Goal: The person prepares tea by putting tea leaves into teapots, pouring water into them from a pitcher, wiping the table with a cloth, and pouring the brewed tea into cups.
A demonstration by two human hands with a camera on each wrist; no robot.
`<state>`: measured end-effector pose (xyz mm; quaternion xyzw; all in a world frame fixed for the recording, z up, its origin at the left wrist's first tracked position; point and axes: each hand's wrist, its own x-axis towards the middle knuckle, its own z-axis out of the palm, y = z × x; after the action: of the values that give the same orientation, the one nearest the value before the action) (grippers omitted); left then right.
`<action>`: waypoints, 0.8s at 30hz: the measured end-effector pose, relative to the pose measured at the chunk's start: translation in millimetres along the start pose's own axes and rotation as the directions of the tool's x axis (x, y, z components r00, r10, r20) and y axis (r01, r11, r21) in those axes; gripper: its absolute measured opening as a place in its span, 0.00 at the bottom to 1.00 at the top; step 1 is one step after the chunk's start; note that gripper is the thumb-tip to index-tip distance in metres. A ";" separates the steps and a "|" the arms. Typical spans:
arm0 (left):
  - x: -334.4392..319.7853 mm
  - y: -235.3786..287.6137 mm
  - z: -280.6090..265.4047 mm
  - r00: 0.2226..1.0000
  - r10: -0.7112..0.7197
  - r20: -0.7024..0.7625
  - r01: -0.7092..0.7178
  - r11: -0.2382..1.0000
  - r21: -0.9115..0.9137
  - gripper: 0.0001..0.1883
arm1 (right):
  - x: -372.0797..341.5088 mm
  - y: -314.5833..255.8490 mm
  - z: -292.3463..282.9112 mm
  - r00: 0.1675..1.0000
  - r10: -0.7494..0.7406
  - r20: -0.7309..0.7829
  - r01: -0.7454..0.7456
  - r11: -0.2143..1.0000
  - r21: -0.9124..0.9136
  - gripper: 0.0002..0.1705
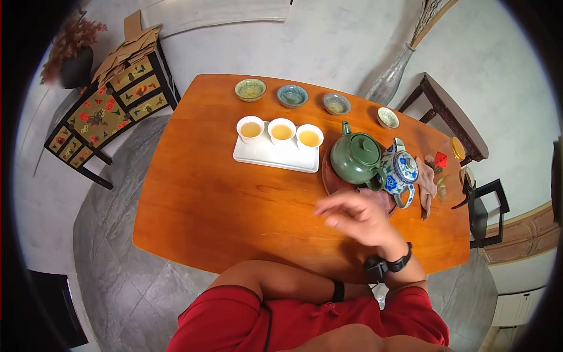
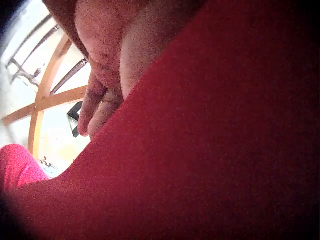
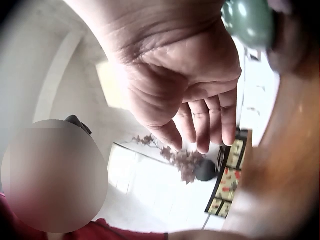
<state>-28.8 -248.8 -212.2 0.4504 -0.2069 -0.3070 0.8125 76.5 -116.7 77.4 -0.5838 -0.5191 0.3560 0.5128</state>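
My right hand (image 1: 355,218) hovers over the near side of the table with its fingers loosely extended and nothing in them. In the right wrist view its palm shows, with relaxed fingers (image 3: 202,125). Just beyond it stand a green teapot (image 1: 356,158) on a round reddish-brown tray (image 1: 329,183) and a blue-and-white floral teapot (image 1: 403,169). Left of these, a white rectangular tray (image 1: 272,159) bears three white cups (image 1: 251,129) of yellowish tea. My left hand (image 2: 107,55) hangs low with loose fingers, partly hidden by red cloth; the head view hides it.
Along the far edge of the wooden table (image 1: 199,199) stand several small bowls (image 1: 292,96). A brown cloth (image 1: 427,185), a glass vessel (image 1: 450,186) and a jar with an orange lid (image 1: 456,148) are at the right. A painted cabinet (image 1: 105,114) stands beyond the left side.
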 end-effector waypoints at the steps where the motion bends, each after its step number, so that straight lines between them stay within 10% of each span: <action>1: 1.6 2.3 -0.8 1.000 0.007 0.014 -0.008 0.998 0.057 0.14 | -1.8 -5.1 -9.8 0.992 0.008 -0.130 -0.006 1.000 0.014 0.15; 8: 12.1 8.4 4.1 0.992 0.022 0.127 -0.076 0.895 0.439 0.13 | -28.9 -4.2 -67.4 0.646 -0.416 -0.640 -0.191 0.724 -0.663 0.15; 12: 21.5 3.8 10.1 0.980 0.009 0.196 -0.133 0.767 0.628 0.13 | -57.9 18.4 -97.0 0.460 -0.496 -0.736 -0.212 0.744 -0.634 0.25; 24: -8.8 76.9 22.5 0.980 0.033 0.195 -0.161 0.702 0.694 0.13 | -96.9 75.6 -113.1 0.546 -0.098 -0.832 -0.469 0.787 -0.401 0.26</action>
<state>-24.9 -225.2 -135.3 0.6877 -0.3995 -0.1980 0.5729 181.8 -231.8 17.8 -0.8614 -0.2337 -0.0782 0.4441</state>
